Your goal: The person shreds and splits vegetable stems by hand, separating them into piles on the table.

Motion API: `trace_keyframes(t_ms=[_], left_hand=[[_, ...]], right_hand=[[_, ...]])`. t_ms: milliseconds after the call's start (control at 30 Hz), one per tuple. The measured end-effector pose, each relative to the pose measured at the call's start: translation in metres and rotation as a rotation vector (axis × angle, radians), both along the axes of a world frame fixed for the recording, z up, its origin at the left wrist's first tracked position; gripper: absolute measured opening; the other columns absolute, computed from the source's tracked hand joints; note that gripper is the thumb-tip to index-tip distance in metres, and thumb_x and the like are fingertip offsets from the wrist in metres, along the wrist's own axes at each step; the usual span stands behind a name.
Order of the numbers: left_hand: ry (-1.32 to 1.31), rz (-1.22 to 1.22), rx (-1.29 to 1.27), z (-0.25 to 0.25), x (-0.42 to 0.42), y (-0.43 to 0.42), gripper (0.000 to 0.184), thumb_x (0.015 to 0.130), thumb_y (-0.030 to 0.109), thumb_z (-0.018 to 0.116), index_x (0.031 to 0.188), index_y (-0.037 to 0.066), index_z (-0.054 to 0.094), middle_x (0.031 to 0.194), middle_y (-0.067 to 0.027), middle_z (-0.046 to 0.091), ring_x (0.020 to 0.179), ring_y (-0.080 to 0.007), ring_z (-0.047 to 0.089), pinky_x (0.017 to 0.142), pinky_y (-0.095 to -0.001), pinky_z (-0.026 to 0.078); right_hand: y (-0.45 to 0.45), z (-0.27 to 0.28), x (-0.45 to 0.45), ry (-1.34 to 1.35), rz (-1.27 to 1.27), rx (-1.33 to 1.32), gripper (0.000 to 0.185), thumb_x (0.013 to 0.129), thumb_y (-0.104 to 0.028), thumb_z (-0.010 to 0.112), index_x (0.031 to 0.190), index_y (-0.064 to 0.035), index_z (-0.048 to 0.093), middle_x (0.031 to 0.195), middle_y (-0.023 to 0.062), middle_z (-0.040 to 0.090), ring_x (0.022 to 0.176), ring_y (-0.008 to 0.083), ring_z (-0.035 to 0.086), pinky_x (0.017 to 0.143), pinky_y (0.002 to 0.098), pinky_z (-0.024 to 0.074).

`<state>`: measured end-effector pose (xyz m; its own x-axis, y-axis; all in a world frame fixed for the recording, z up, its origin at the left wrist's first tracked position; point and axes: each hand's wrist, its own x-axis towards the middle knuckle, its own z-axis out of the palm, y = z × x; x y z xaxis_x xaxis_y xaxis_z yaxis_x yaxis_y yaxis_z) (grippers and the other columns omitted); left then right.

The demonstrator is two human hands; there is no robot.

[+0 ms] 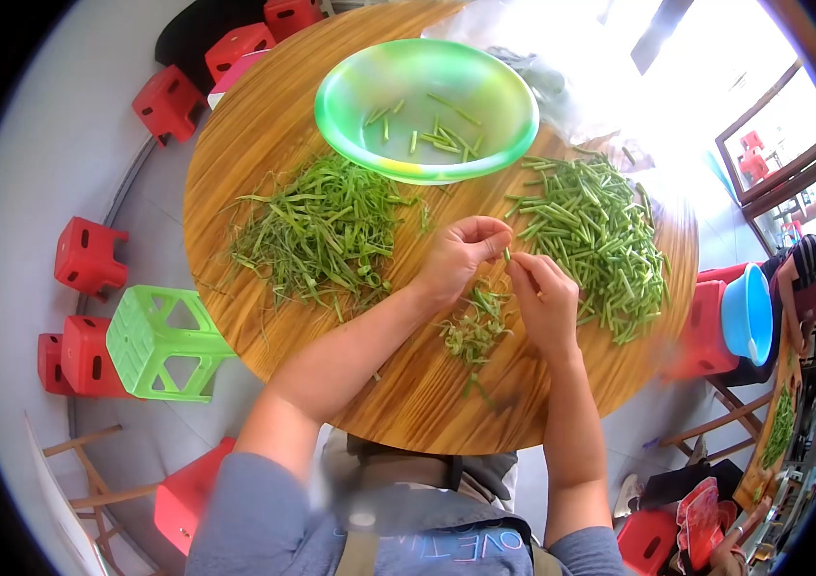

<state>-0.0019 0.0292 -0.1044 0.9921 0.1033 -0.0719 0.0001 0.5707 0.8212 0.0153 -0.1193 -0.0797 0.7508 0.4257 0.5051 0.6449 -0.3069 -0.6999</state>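
Over the near middle of the round wooden table (427,403), my left hand (459,257) and my right hand (548,300) meet fingertip to fingertip. Both pinch a short green stem (507,254), mostly hidden by the fingers. Beneath them lies a small heap of pale green peelings (477,326). To the right is a large pile of cut green stems (595,240), which look like garlic scapes. A pile of leafy, stringy green trimmings (322,235) spreads on the left. Beyond my hands stands a green-and-white plastic basin (418,173) with several stem pieces inside.
Clear plastic bags (562,82) lie at the table's far right. Red stools (89,254) and a green stool (154,341) stand left on the floor. A blue basin (749,314) rests by a red stool at right. Another person (802,278) is at the far right.
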Motion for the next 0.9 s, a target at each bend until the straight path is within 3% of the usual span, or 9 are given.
trace_keyframes(t_ms=[467,633,733,833,900], left_hand=[[0.092,-0.044,0.051,0.009,-0.005,-0.001,0.017,0.086,0.013,0.062,0.100,0.002,0.061,0.081,0.0003,0.060,0.069,-0.0069,0.052,0.065,-0.0190,0.043],[0.064,-0.106,0.002,0.005,-0.004,-0.002,0.021,0.087,0.014,0.061,0.106,0.004,0.061,0.080,-0.0001,0.059,0.071,-0.0069,0.052,0.066,-0.0200,0.044],[0.095,-0.011,0.285,0.015,-0.008,-0.004,0.023,0.088,0.016,0.060,0.108,0.005,0.063,0.083,-0.0006,0.059,0.076,-0.0081,0.054,0.070,-0.0208,0.044],[-0.202,0.320,0.741,0.010,-0.009,-0.006,0.024,0.085,0.017,0.064,0.106,0.006,0.065,0.089,-0.0041,0.062,0.075,-0.0078,0.055,0.063,-0.0220,0.045],[-0.240,0.236,0.749,0.014,-0.012,-0.006,0.024,0.084,0.017,0.065,0.104,0.003,0.065,0.093,-0.0055,0.062,0.080,-0.0097,0.056,0.068,-0.0230,0.046]], right_hand=[[0.002,0.006,-0.006,-0.015,-0.066,0.048,0.008,0.075,0.001,0.063,0.083,-0.0001,0.063,0.069,0.0086,0.058,0.052,0.0138,0.053,0.048,0.0249,0.0419],[0.002,0.006,-0.007,0.151,-0.070,0.139,0.006,0.077,0.001,0.062,0.083,0.0010,0.063,0.066,0.0050,0.056,0.053,0.0087,0.050,0.049,0.0221,0.0401],[0.000,0.006,-0.005,0.329,-0.124,0.231,0.005,0.078,0.000,0.061,0.083,0.0017,0.063,0.066,0.0019,0.055,0.054,0.0054,0.047,0.049,0.0205,0.0384],[-0.003,0.004,-0.002,0.367,-0.147,0.267,0.005,0.080,-0.001,0.061,0.083,0.0026,0.063,0.067,0.0001,0.055,0.055,0.0036,0.046,0.049,0.0194,0.0375],[-0.003,0.005,-0.002,0.348,-0.134,0.266,0.005,0.080,-0.001,0.061,0.083,0.0027,0.063,0.067,0.0003,0.055,0.055,0.0037,0.047,0.049,0.0192,0.0376]])
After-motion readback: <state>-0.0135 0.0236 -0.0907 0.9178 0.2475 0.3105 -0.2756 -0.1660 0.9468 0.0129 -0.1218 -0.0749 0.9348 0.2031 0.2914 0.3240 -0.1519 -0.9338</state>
